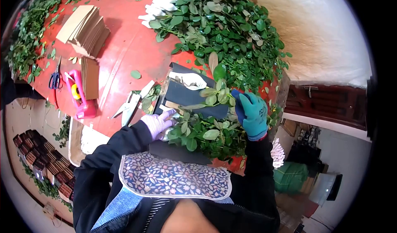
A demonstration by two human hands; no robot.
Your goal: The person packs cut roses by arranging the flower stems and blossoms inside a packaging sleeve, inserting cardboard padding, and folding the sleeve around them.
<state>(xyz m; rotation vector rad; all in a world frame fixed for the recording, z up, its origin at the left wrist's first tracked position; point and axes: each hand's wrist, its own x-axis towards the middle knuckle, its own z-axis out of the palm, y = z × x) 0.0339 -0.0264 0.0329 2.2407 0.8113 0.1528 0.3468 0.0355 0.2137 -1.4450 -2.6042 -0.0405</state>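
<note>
My left hand point(157, 123), in a lavender glove, is closed at the left end of some leafy stems point(211, 134), where a bit of white wrapping shows by the fingers. In a teal glove with dark blue fingertips, my right hand point(251, 114) has its fingers bent together at the leafy tip of a single sprig point(211, 97); the exact grip is partly hidden. That sprig lies across a dark sheet point(186, 93) on the red table. A white, leaf-shaped piece point(188, 80) rests on the sheet's upper part.
Scissors with pale handles point(131, 105) lie left of the sheet. Beyond are a pink tape dispenser point(84, 106), blue-handled scissors point(54, 80) and stacked cardboard pieces point(84, 32). A large heap of leafy stems point(231, 34) with white-wrapped ends covers the table's far right.
</note>
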